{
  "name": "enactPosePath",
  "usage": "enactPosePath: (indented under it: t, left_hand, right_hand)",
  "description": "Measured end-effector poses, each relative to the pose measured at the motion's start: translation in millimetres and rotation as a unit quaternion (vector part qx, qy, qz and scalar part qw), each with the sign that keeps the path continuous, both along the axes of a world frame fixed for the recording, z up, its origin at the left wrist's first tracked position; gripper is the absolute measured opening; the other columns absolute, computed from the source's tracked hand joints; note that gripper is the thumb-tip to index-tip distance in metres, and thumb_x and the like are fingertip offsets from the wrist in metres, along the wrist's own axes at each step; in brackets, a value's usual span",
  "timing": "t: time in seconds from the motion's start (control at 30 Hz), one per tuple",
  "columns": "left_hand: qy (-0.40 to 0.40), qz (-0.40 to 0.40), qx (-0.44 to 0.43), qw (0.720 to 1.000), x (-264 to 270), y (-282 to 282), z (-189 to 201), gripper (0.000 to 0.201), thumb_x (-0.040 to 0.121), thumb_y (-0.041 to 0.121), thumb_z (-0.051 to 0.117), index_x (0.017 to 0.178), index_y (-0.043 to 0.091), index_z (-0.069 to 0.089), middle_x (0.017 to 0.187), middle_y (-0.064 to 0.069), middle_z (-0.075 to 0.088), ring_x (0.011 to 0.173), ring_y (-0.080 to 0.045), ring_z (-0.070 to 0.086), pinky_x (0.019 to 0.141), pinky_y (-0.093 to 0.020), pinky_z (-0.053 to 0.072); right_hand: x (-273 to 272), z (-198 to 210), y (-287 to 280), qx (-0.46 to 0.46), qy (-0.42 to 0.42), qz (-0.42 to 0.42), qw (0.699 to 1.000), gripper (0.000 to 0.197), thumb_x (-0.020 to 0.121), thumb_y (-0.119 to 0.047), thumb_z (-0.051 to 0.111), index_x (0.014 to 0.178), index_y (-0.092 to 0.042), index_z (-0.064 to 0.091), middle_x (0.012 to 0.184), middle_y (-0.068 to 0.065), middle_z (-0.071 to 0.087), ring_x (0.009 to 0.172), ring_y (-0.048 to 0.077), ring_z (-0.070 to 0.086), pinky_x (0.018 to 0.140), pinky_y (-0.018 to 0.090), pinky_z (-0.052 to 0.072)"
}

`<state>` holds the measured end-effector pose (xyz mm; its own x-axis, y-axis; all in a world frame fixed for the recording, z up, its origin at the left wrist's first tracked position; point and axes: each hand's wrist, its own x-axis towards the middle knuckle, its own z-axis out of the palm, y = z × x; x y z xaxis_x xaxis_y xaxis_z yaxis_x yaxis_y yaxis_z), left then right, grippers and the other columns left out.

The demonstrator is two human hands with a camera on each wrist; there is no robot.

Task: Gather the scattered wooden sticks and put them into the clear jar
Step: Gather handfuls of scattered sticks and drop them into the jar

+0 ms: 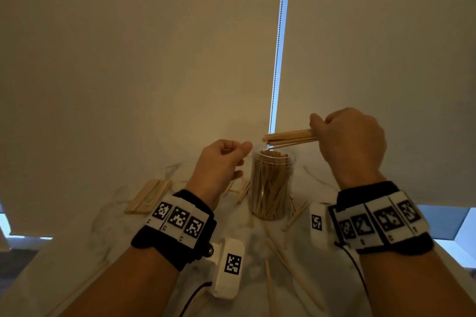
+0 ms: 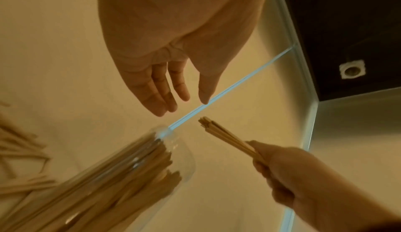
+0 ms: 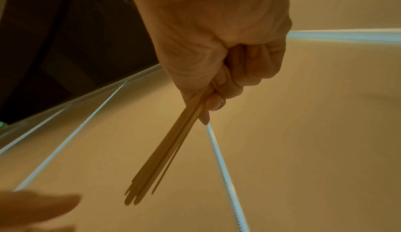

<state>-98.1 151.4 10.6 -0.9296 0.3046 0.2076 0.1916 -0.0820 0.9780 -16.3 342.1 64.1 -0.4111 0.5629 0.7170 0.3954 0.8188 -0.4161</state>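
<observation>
The clear jar [image 1: 271, 185] stands upright mid-table, packed with wooden sticks nearly to its rim. My right hand [image 1: 322, 134] grips a bundle of sticks [image 1: 288, 137] held level just above the jar's mouth, its free ends pointing left. In the right wrist view my right hand [image 3: 217, 96] is fisted round the bundle [image 3: 169, 150]. My left hand [image 1: 239, 159] hovers just left of the jar's rim and holds nothing. Its fingers [image 2: 171, 88] are relaxed above the jar [image 2: 130, 167], facing the bundle's ends [image 2: 223, 138]. Loose sticks [image 1: 283, 252] lie in front of the jar.
A stack of sticks [image 1: 148, 197] lies at the left on the marble table [image 1: 116, 239], and more [image 1: 242, 190] lie behind the jar. Roller blinds with a bead chain [image 1: 279, 46] hang right behind the table. A single stick [image 1: 77, 288] runs along the near left edge.
</observation>
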Motion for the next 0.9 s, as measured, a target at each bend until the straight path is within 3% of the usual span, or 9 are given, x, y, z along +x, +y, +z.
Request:
enactPosePath:
  t: [0.07,0.13,0.23,0.3,0.37,0.43,0.57,0.73,0.9]
  left_hand:
    - [-0.001,-0.009,-0.049,0.999,-4,14,-5,0.042,0.081,0.037,0.08,0.111,0.014,0.062,0.106,-0.001,0.064,0.093,-0.015,0.063,0.081,-0.035,0.056]
    - [0.021,-0.019,-0.112,0.993,-13,30,-10,0.072,0.068,0.045,0.087,0.124,0.017,0.051,0.115,-0.001,0.057,0.095,-0.014,0.058,0.08,-0.032,0.053]
    - [0.064,-0.036,-0.214,0.974,-28,51,-14,0.143,0.033,0.074,0.085,0.151,0.027,0.02,0.14,-0.003,0.046,0.126,-0.022,0.05,0.104,-0.042,0.046]
    - [0.073,-0.051,-0.249,0.964,-36,62,-16,0.159,0.029,0.076,0.083,0.156,0.028,0.001,0.148,-0.005,0.043,0.134,-0.025,0.045,0.109,-0.047,0.042]
    - [0.076,-0.076,-0.263,0.959,-39,66,-17,0.151,0.044,0.066,0.088,0.157,0.024,-0.003,0.149,-0.005,0.046,0.135,-0.025,0.046,0.11,-0.043,0.041]
    - [0.085,-0.09,-0.259,0.958,-41,66,-20,0.13,0.062,0.049,0.089,0.157,0.022,0.006,0.141,-0.002,0.055,0.128,-0.021,0.054,0.105,-0.035,0.045]
    - [0.113,-0.083,-0.27,0.953,-44,61,-21,0.109,0.073,0.037,0.086,0.155,0.021,0.016,0.129,-0.004,0.062,0.116,-0.022,0.06,0.095,-0.031,0.048]
    - [0.115,-0.087,-0.265,0.953,-47,59,-21,0.106,0.076,0.033,0.084,0.155,0.019,0.015,0.132,-0.005,0.06,0.118,-0.022,0.059,0.095,-0.031,0.047]
    - [0.107,-0.086,-0.257,0.957,-49,59,-23,0.108,0.074,0.034,0.086,0.154,0.017,0.016,0.135,-0.005,0.058,0.12,-0.023,0.058,0.102,-0.036,0.047]
  right_hand:
    - [-9,8,14,0.009,-0.03,-0.012,0.999,0.045,0.087,-0.051,0.055,0.066,-0.012,0.065,0.062,0.008,0.058,0.06,0.03,0.057,0.052,0.027,0.038]
    - [-23,20,16,0.043,-0.073,-0.024,0.996,0.041,0.088,-0.043,0.059,0.06,-0.013,0.054,0.06,0.004,0.05,0.058,0.027,0.051,0.048,0.024,0.029]
    - [-44,36,5,0.152,-0.166,-0.04,0.973,0.041,0.089,-0.033,0.062,0.057,-0.017,0.04,0.057,0.0,0.041,0.052,0.02,0.041,0.046,0.022,0.022]
    - [-55,42,-5,0.226,-0.235,-0.035,0.945,0.03,0.089,-0.028,0.063,0.064,-0.017,0.049,0.058,-0.001,0.041,0.051,0.017,0.04,0.049,0.024,0.026]
    - [-61,43,-14,0.276,-0.291,-0.024,0.916,0.014,0.09,-0.027,0.064,0.082,-0.016,0.064,0.061,-0.001,0.041,0.059,0.019,0.047,0.056,0.028,0.035]
    - [-66,41,-20,0.293,-0.337,0.007,0.895,0.021,0.091,-0.033,0.066,0.097,-0.013,0.067,0.07,0.0,0.049,0.069,0.022,0.052,0.061,0.031,0.04]
    - [-85,19,-25,0.259,-0.398,0.1,0.875,0.035,0.087,-0.041,0.07,0.098,-0.009,0.063,0.101,0.01,0.066,0.086,0.026,0.062,0.068,0.032,0.047]
    - [-96,1,-17,0.157,-0.351,0.094,0.918,0.031,0.091,-0.03,0.066,0.107,-0.004,0.065,0.101,0.011,0.067,0.09,0.026,0.064,0.066,0.029,0.044]
    - [-88,5,-8,0.087,-0.3,0.107,0.944,0.032,0.092,-0.034,0.064,0.096,-0.002,0.063,0.092,0.007,0.062,0.087,0.025,0.059,0.067,0.029,0.039]
